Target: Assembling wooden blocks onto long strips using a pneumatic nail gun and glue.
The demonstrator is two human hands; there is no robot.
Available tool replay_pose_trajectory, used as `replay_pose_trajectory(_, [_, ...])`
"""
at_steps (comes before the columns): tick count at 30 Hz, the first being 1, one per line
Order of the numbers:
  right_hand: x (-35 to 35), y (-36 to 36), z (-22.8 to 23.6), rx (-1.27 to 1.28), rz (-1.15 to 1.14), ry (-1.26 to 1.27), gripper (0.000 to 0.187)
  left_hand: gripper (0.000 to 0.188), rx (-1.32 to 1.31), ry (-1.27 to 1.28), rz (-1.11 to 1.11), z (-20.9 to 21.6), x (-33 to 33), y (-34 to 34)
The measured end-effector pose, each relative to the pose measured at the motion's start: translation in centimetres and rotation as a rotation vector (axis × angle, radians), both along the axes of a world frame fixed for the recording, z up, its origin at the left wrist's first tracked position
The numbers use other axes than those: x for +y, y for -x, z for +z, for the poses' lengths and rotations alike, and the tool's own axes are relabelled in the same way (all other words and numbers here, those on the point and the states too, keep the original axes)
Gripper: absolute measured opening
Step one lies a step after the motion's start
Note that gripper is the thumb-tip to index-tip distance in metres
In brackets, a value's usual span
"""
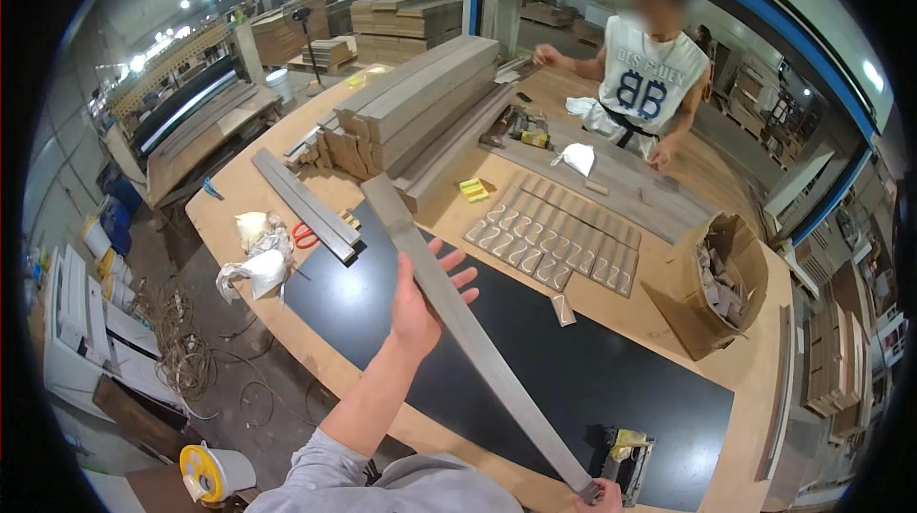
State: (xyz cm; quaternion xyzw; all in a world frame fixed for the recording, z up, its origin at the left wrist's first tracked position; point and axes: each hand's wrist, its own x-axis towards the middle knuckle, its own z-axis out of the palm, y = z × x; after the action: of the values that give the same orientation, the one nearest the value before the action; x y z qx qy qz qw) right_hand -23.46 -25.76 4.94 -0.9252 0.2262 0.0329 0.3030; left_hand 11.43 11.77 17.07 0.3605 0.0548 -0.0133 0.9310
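A long grey wood-grain strip [468,331] slants across the view from upper left to lower right. It lies across the palm of my left hand [415,308], thumb on one side and loosely stretched fingers showing past the other. My right hand [602,496] grips the strip's near end at the bottom edge, only partly in view. Beneath the strip is a dark flat panel [382,331] on the light wooden table [430,417]. Close to my right hand, a nail gun [626,460] with yellow on it rests on the panel.
Beyond stand stacked grey boards [420,102]. Several flat pieces with curved wire shapes [554,245] lie right of centre, beside a cardboard box [707,293] of scraps. Left are short strips [306,207], red scissors [305,234] and a white bag [256,274]. A co-worker [650,74] stands opposite.
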Motion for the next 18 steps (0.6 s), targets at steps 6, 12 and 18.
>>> replay_pose_trajectory(6, [-0.6,0.6,1.3,-0.04,0.047,-0.038,0.054,0.068,-0.004,0.112,0.054,0.3,1.6,-1.1])
replay_pose_trajectory(12, [1.4,0.0,1.0,0.053,0.085,-0.321,0.049,0.053,0.074,0.199,0.069,0.5,1.1,-1.1])
replay_pose_trajectory(18, [3.8,1.6,0.3,-0.086,0.059,-0.293,0.053,0.055,-0.012,0.204,-0.056,1.6,0.4,0.3])
